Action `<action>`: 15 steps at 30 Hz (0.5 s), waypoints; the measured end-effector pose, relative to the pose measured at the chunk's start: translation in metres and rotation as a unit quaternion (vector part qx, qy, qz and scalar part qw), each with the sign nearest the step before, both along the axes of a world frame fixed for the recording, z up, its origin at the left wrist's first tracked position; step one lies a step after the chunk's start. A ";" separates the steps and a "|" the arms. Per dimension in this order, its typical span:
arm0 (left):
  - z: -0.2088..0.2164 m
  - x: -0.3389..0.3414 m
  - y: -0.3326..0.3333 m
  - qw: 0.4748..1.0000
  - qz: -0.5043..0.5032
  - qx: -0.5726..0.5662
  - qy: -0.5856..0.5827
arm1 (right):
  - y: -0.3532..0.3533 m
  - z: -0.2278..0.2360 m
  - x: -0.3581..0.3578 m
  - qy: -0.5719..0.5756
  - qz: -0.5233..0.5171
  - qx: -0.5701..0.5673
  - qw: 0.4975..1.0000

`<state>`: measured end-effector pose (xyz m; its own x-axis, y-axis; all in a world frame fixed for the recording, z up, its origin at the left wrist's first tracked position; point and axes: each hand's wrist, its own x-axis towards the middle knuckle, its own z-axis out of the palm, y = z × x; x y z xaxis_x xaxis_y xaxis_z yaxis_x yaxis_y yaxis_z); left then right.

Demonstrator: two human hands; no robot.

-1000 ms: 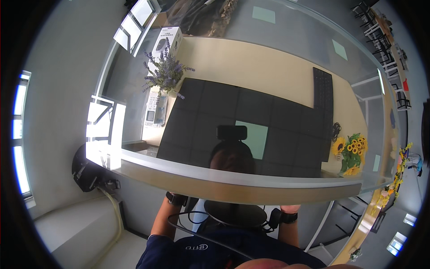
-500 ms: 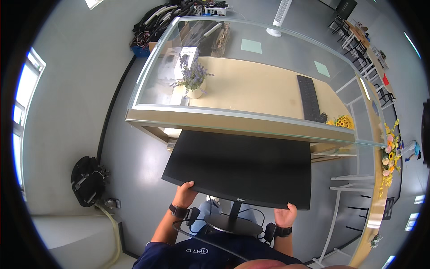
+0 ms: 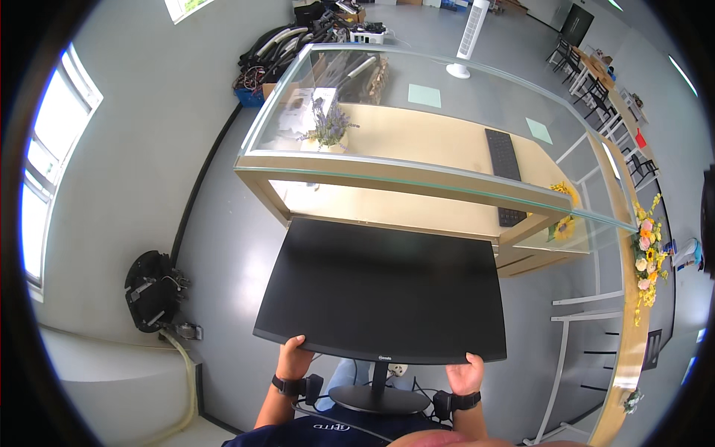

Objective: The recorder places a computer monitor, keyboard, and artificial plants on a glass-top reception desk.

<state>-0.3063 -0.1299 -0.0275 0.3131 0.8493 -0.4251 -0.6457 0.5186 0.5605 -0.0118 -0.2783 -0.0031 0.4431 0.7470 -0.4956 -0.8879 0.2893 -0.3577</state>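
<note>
Head view, item one: we hold a black flat monitor (image 3: 383, 294) on its round stand (image 3: 380, 398), screen up, in front of a wooden desk (image 3: 417, 153) behind glass panels; our left hand (image 3: 294, 357) and right hand (image 3: 465, 375) each close on a lower corner of its frame. Item two, on the desk: a potted lavender plant (image 3: 328, 130), a black keyboard (image 3: 503, 160), yellow sunflowers (image 3: 562, 223).

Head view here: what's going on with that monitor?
A person holds a black monitor by its lower edge, left hand near one bottom corner and right hand near the other. The dark screen faces up, tilted, its round stand close to the body. It hangs over the grey floor, in front of a wooden desk with glass panels; a black keyboard and a potted lavender plant sit there.
</note>
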 end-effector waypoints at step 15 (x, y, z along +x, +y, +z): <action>0.081 -0.026 -0.149 0.989 0.084 0.118 0.007 | -0.086 0.039 0.008 -0.038 0.115 0.103 0.987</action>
<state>-0.3322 -0.2789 0.0533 0.1542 0.9651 -0.2115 -0.7025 0.2576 0.6635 -0.0040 -0.3645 0.0361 0.2794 0.9137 -0.2952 -0.9118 0.1561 -0.3797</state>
